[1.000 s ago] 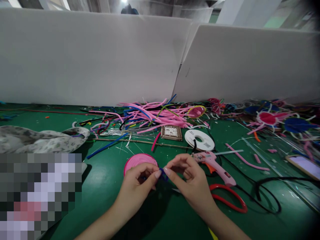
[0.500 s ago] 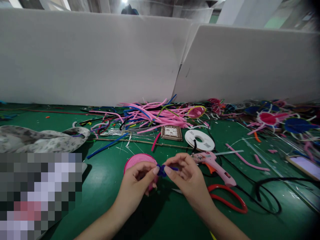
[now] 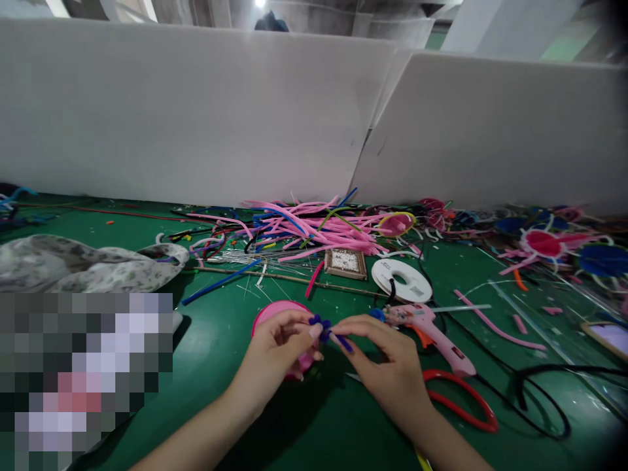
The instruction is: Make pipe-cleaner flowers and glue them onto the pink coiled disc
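Observation:
My left hand (image 3: 282,350) pinches the curled end of a dark blue-purple pipe cleaner (image 3: 324,332) between thumb and fingers. On its straight tail, my right hand (image 3: 387,356) is closed with thumb and index finger. The bent part shows small loops between the two hands. Under and behind my left hand is a round pink piece (image 3: 275,311) with a darker pink rim, partly hidden by the fingers. Right of my right hand lies a pink glue gun (image 3: 449,347). Red-handled scissors (image 3: 466,396) lie partly behind my right wrist, one blade tip showing.
A heap of pink pipe cleaners (image 3: 314,226) lies at the back against white boards (image 3: 196,111). Before it are a small square frame (image 3: 346,263) and a white spool (image 3: 380,278). Patterned cloth (image 3: 88,265) lies left; a phone (image 3: 608,337) and black cable (image 3: 544,373) lie right.
The pipe cleaner's tail now slants down to the right, and my right fingers have shifted along it. The whole view has swung slightly left.

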Motion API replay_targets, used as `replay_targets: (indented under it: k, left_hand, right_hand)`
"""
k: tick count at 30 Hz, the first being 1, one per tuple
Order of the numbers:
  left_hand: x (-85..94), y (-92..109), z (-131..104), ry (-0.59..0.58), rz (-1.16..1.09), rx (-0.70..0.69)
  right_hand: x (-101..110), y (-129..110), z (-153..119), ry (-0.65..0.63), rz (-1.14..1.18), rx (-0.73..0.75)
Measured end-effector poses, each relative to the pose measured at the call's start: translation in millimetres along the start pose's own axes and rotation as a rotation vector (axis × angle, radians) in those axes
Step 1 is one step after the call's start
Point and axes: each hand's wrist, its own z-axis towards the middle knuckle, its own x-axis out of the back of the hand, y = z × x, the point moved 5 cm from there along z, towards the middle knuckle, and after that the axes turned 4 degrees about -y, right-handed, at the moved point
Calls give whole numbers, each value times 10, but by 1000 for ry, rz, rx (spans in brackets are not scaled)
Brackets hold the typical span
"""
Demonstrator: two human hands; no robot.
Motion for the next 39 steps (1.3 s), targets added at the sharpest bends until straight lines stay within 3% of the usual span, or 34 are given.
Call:
replay_targets:
  k: [14,21,25,34,39]
  left_hand:
    - [8,-16,44,-23,-19,30]
    - [-9,7,14,-32,34,47]
    - [-14,2,12,-56,30,40]
    - [-20,19,16,-24,34,44]
    - [-26,-37,0,-11,36,29]
  right_hand:
    - [3,-216,-46,-49,-88,345]
    - [-31,-174,-61,-139,-89,306]
    - [-34,-194,-78,-164,-158,355]
    - [-7,-268,-138,-117,-311,529]
    - [-73,-267,-187,-96,-316,519]
